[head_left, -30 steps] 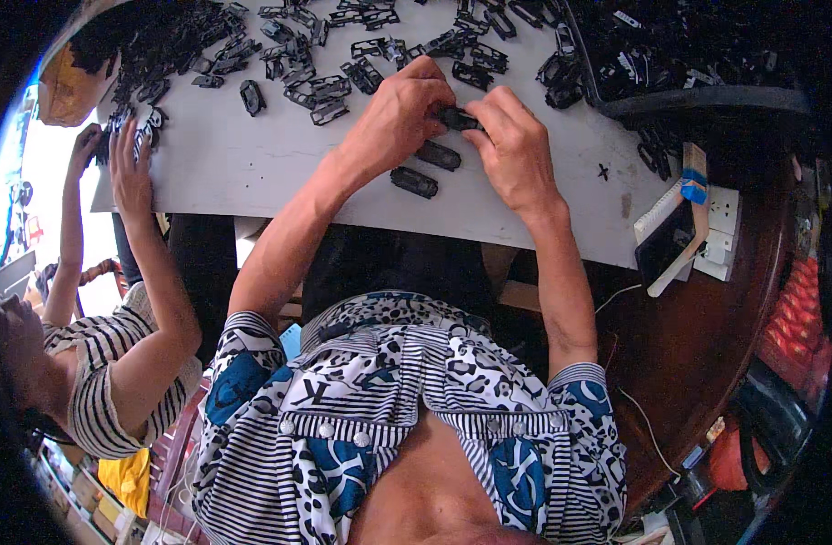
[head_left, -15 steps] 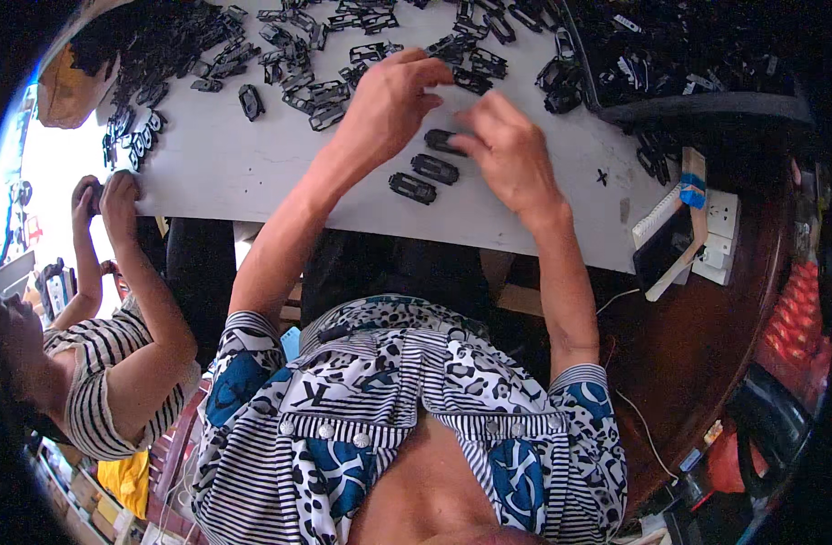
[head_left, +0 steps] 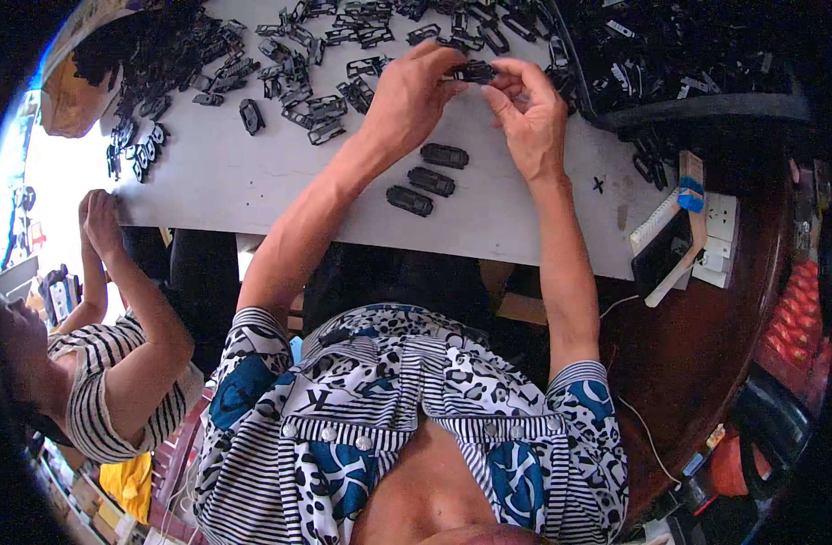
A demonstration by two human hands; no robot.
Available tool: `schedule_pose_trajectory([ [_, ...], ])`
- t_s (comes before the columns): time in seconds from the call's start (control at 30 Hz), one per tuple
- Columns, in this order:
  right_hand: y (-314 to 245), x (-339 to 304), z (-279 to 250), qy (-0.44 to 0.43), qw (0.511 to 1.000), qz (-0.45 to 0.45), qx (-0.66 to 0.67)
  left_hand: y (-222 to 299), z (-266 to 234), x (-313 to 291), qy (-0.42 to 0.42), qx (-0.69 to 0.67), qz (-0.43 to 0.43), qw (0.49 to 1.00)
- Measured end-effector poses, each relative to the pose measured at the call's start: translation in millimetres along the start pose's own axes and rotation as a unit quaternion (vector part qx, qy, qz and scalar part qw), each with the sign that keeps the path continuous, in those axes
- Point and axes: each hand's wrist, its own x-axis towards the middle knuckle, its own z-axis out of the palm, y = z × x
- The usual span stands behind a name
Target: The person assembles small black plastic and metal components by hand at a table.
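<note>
Over the far middle of the table, my left hand (head_left: 414, 102) is closed round the left end of a black plastic frame part (head_left: 473, 73). The fingers of my right hand (head_left: 532, 120) pinch at the part's right end, thumb bent below it. Nearer to me lie three black oblong parts in a slanting row: a far one (head_left: 444, 155), a middle one (head_left: 431, 181) and a near one (head_left: 409, 200). They lie flat and apart. Loose black frames (head_left: 316, 113) are heaped left of and beyond my hands.
A dark bin (head_left: 707, 109) full of small black parts stands at the far right. Near the right table edge are a phone-like dark panel (head_left: 663, 247), a wooden strip with blue tape (head_left: 693, 195) and a white power socket (head_left: 723, 218). A co-worker (head_left: 130, 363) sits at the left.
My right hand has moved away from the far part of the row, up to my left hand. Both hands now meet at a black frame part. The co-worker's hands have dropped slightly.
</note>
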Motion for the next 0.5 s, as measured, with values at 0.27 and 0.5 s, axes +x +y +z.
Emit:
schedule_pose_trajectory([
  [0.27, -2.9, -0.7, 7.1, -0.004, 0.998, -0.007, 0.059, 13.0, -4.6, -0.6, -0.07, -0.21, -0.125, 0.967],
  [0.5, -5.7, 0.3, 3.5, 0.042, 0.992, -0.099, -0.059, 15.0, -13.6, -4.9, -0.126, -0.439, -0.178, 0.872],
])
